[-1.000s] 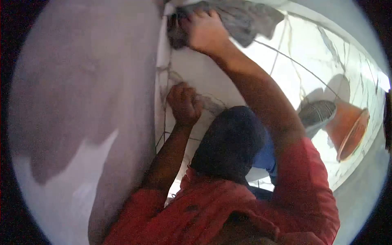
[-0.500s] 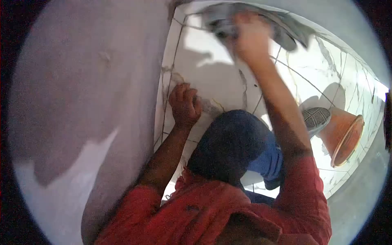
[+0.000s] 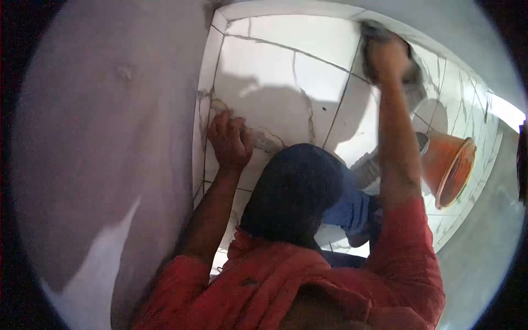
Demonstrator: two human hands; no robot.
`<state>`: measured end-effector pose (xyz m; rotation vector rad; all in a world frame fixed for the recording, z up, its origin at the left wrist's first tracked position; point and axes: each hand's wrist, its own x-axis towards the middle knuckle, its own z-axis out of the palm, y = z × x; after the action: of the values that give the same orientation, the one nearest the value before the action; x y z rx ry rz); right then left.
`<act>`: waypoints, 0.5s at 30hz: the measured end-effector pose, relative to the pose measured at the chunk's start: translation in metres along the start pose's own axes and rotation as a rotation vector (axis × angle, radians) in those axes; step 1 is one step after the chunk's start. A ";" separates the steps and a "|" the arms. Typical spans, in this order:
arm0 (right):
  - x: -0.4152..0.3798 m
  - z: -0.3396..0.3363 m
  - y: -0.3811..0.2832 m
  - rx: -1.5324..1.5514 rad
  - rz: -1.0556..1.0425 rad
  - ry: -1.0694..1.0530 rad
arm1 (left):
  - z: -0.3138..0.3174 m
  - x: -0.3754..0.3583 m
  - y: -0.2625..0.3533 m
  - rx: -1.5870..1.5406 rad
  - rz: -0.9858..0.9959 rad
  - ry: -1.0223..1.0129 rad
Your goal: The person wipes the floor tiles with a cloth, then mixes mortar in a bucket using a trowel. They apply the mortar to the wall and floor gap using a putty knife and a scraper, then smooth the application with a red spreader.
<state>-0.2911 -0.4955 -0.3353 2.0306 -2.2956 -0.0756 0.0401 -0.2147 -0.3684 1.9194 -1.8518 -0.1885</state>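
In the head view, the right hand (image 3: 390, 59) was on the dark cloth (image 3: 412, 72), by the far edging (image 3: 308, 7); blur left its fingers' hold impossible to tell. The left hand (image 3: 229, 138) had its fingers bent and close together on the floor tiles (image 3: 264, 63). 1 dark speck (image 3: 324, 109) marked the tiles away from the cloth; how much was done or left could not be judged. The bunched cloth's long axis seemed to slant from upper left to lower right, towards the orange bucket (image 3: 437, 165).

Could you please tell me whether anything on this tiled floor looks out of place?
One small dark speck looks odd on the floor tile beyond the knee: isolated and darker than the surface around it, but too small to identify.
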 end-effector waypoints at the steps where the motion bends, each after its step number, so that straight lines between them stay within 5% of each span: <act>1: 0.018 0.014 0.050 0.164 0.068 0.136 | 0.001 0.003 -0.001 0.004 0.001 0.015; 2: 0.018 0.001 0.075 0.385 0.087 0.253 | 0.001 0.002 -0.002 -0.019 -0.006 0.017; 4: -0.010 -0.036 0.058 0.349 0.036 0.355 | 0.003 -0.006 -0.004 -0.062 0.027 -0.022; 5: -0.034 -0.069 0.024 0.493 0.134 0.061 | 0.006 -0.013 -0.010 -0.050 0.033 -0.001; 8: -0.075 -0.019 -0.059 0.206 -0.228 -0.185 | 0.015 -0.019 -0.020 0.060 0.078 -0.003; 9: -0.095 0.000 -0.086 0.428 -0.403 0.236 | 0.014 -0.023 -0.014 -0.079 -0.027 -0.023; 10: -0.106 0.009 -0.100 0.474 -0.499 0.387 | 0.008 -0.027 -0.011 -0.198 -0.148 -0.053; 13: -0.081 0.012 -0.075 0.337 -0.456 0.137 | -0.006 -0.026 -0.024 -0.016 0.019 -0.045; 15: -0.041 0.005 -0.003 0.263 -0.188 0.015 | -0.010 -0.024 -0.019 -0.003 0.029 -0.051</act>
<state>-0.2835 -0.4557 -0.3418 2.3576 -2.2004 0.2426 0.0597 -0.1895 -0.3726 1.9011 -1.9093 -0.2330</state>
